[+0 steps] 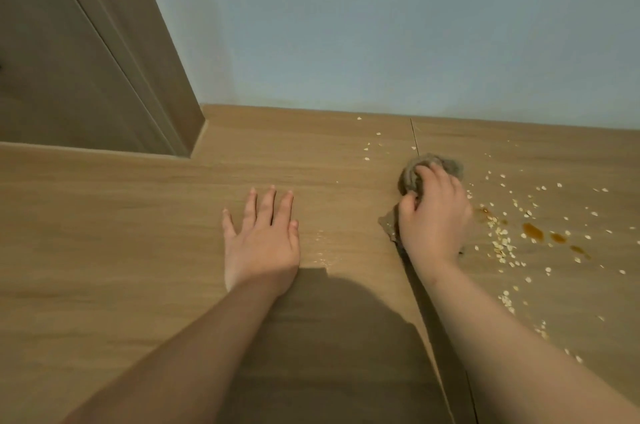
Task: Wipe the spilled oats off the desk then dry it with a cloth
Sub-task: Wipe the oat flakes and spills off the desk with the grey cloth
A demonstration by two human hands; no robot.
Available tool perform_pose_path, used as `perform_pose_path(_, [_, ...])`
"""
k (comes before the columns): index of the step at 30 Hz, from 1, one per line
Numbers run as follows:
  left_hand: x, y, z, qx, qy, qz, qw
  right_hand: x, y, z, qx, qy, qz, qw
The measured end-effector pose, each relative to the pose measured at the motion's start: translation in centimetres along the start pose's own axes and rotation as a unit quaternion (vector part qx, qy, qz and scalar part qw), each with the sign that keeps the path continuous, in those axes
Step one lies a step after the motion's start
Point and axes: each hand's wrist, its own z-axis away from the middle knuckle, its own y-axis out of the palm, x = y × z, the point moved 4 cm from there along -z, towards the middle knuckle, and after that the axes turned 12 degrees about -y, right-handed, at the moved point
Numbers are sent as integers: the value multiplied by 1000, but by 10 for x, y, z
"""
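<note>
Pale oat flakes [502, 243] lie scattered over the right part of the wooden desk [138, 215], mixed with a few brown liquid drops [533, 231]. My right hand [434, 219] grips a bunched grey-brown cloth [414, 174] and presses it on the desk just left of the oats. A corner of the cloth sticks out under my wrist. My left hand [263, 240] lies flat on the desk with fingers straight and spread, well left of the cloth. A few faint crumbs [323, 250] sit beside my left hand.
A pale blue wall [381, 25] runs along the back of the desk. A brown cabinet or door panel [86, 59] stands at the back left. A seam [414, 136] splits the desk top into two panels. My shadow falls on the near middle.
</note>
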Motion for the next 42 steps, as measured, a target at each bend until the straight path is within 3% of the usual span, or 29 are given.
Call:
perform_pose_path(2, [0, 0, -2, 7, 1, 2, 1000, 41, 12, 0, 5, -186, -53, 981])
perform_pose_path(4, [0, 1, -3, 8, -2, 4, 1000, 73, 35, 0, 109, -302, -64, 945])
perform_pose_path(7, [0, 0, -4, 11, -3, 7, 1000, 54, 51, -29, 161, -218, -37, 962])
perform_pose_path(9, [0, 0, -3, 14, -1, 7, 1000, 16, 43, -48, 134, -105, 7, 985])
perform_pose_path(12, [0, -1, -2, 6, -1, 9, 1000, -12, 21, -44, 27, 48, 3, 998])
perform_pose_path(14, [0, -1, -1, -6, -2, 10, 1000, 20, 24, -32, -16, -30, -78, 996])
perform_pose_path(16, [-1, -1, -1, -9, -5, 10, 1000, 68, 43, -23, 65, -191, -120, 972])
perform_pose_path(18, [-1, -1, -1, -3, -8, 12, 1000, 96, 64, -27, 147, -288, -83, 943])
perform_pose_path(20, [0, -1, -1, -10, -3, 14, 1000, 81, 74, -54, 138, -242, -32, 960])
perform_pose_path(23, [1, -3, 0, -20, 1, 15, 1000, 25, 66, -90, 95, -68, 13, 993])
perform_pose_path(26, [0, -3, -1, -11, 3, 8, 1000, -2, 52, -95, 7, 84, -15, 996])
perform_pose_path(27, [-1, -3, -1, -9, 5, 8, 1000, 4, 53, -94, -21, 96, -57, 994])
perform_pose_path(29, [-1, -2, -1, -6, 6, 8, 1000, 39, 60, -98, -37, 10, -154, 987])
perform_pose_path(32, [-1, 0, -1, -8, 3, -1, 1000, 99, 85, -97, 125, -247, -106, 955])
perform_pose_path(33, [-1, 1, -1, -10, 3, -4, 1000, 103, 93, -97, 174, -279, -58, 942])
perform_pose_path(35, [-1, 2, -2, -16, 3, -4, 1000, 86, 97, -106, 186, -244, -2, 952])
perform_pose_path(38, [0, 3, -3, -13, 8, 2, 1000, 40, 84, -115, 135, -158, 52, 977])
perform_pose_path(42, [0, 3, -2, -14, 15, 4, 1000, -25, 53, -99, 81, 48, 65, 993])
